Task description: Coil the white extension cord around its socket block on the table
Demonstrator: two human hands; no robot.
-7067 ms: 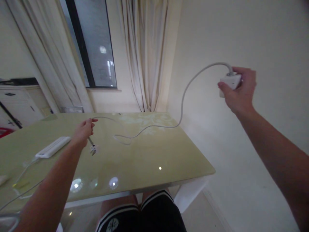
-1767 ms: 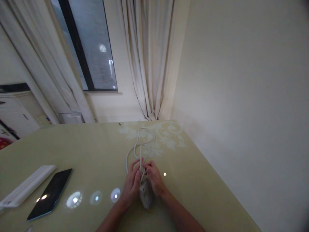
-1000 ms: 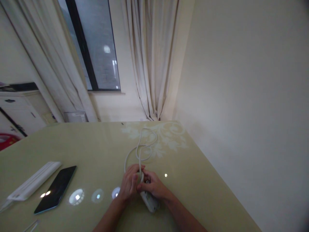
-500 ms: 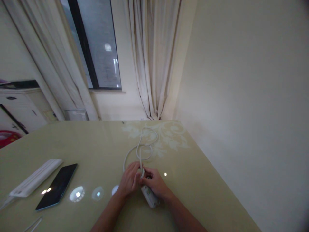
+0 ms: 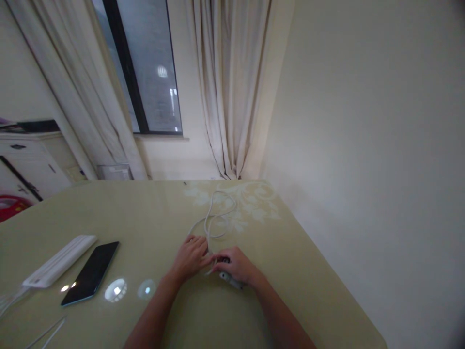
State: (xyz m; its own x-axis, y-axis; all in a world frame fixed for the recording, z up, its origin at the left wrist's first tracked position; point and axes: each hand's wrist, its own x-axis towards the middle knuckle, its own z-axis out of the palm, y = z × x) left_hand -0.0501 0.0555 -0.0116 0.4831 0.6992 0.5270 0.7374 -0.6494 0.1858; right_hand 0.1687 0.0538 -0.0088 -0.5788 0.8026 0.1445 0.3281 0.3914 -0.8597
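Note:
A white cable (image 5: 217, 213) lies in loops on the yellow-green table (image 5: 152, 208), running back to a small white socket block (image 5: 228, 278). My right hand (image 5: 235, 266) lies over that block with its fingers curled on it. My left hand (image 5: 190, 255) sits just to its left, fingers bent down on the cable where it meets the block. Both hands touch each other. Most of the block is hidden under my right hand.
A black phone (image 5: 90, 273) and a long white power strip (image 5: 60, 260) lie at the left of the table. Thin white leads (image 5: 43, 333) show at the lower left. A wall stands on the right, curtains and a window behind the table.
Both hands have pressed lower onto the table and my right hand now covers more of the block. Much earlier my hands held the block and the plug far apart in the air.

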